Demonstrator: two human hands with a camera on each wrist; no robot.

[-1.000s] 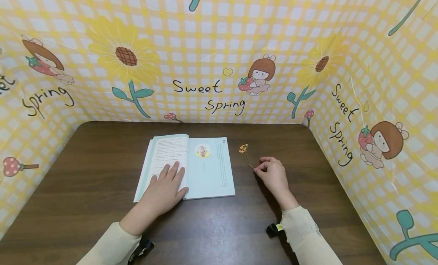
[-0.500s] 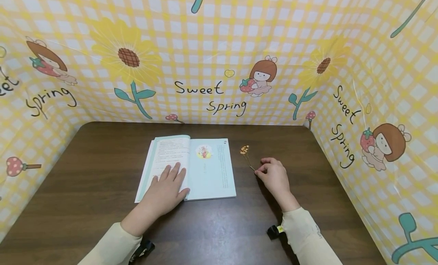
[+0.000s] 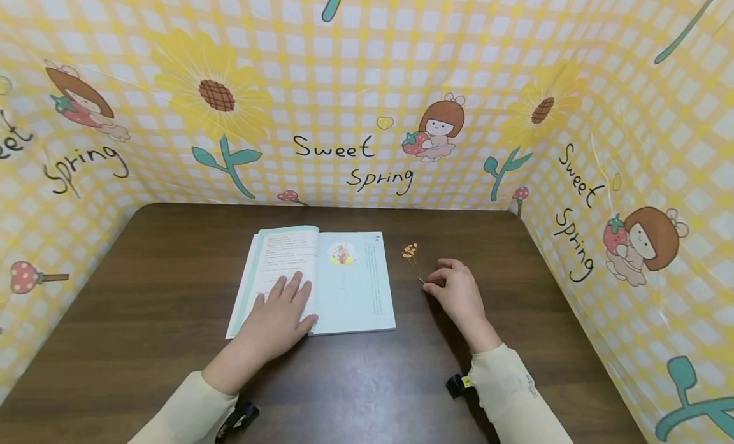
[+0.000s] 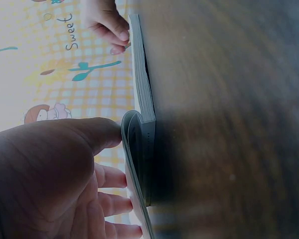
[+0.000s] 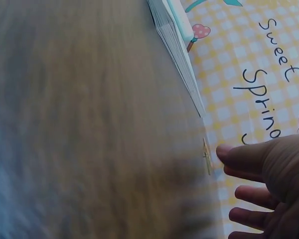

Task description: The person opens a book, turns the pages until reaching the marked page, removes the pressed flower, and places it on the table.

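An open book (image 3: 355, 297) lies on the dark wooden table, with text on its left page and a round picture on its right page. My left hand (image 3: 278, 316) rests flat on the left page, fingers spread and straight. In the left wrist view the fingertips (image 4: 122, 204) press on the curved page by the spine. To the right of the book lies a small dried flower sprig (image 3: 410, 253) with yellow-brown heads. My right hand (image 3: 459, 294) pinches the lower end of its thin stem between thumb and index finger, low over the table.
A yellow checked cloth (image 3: 344, 113) printed with flowers and cartoon girls walls in the back and both sides of the table (image 3: 367, 386). Black wrist devices sit at the left cuff (image 3: 237, 422) and right cuff (image 3: 457, 385).
My right hand has shifted slightly left and away from me, its fingertips covering a little more of the stem end. The left hand, book and flower heads stay in place.
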